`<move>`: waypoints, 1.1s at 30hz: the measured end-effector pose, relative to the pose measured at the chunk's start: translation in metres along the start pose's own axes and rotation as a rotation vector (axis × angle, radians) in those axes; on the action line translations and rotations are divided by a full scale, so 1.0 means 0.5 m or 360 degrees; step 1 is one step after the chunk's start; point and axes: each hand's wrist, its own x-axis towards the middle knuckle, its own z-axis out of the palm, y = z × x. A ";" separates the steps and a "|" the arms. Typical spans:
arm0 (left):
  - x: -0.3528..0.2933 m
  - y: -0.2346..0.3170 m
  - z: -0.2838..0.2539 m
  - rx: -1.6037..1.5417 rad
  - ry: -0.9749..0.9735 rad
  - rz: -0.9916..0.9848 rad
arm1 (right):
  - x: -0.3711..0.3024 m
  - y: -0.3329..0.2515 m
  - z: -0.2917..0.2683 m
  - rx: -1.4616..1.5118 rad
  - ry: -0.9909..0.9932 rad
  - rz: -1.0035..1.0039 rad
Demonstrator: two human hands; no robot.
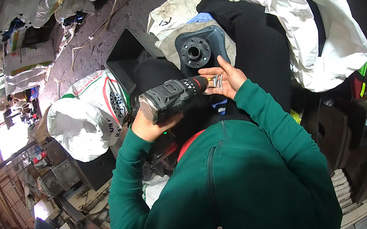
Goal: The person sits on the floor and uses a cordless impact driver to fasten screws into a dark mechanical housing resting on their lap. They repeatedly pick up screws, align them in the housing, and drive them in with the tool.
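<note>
My left hand [149,127] is wrapped round the grip of a black and grey cordless drill [167,97], whose chuck points to the right. Several silver screws [218,82] lie across the fingers of my right hand [232,81], palm up and thumb raised. These fingers are close to the drill's tip, where a small yellowish piece shows; I cannot tell if they touch it. Just beyond both hands a dark grey flanged part [198,51] rests on a pale cloth between my legs. It has a round hub with a hole in its centre and smaller holes around it.
A black bin [127,58] stands left of my legs, with an open white sack [79,128] nearer. Filled white bags [40,6] are stacked at the far left. A white sack [322,50] drapes beside my outstretched leg. Dark metal boxes [333,128] stand at the right.
</note>
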 end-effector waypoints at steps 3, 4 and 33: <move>-0.002 -0.005 0.003 0.0078 0.0051 0.0066 | 0.002 0.003 0.009 -0.0040 -0.0027 0.0045; -0.002 -0.006 0.001 0.0086 0.0039 0.0066 | 0.002 0.004 0.011 -0.0038 -0.0008 0.0039; -0.010 -0.007 -0.038 0.0067 0.0053 -0.0030 | 0.013 0.007 0.008 -0.0082 0.0175 -0.0079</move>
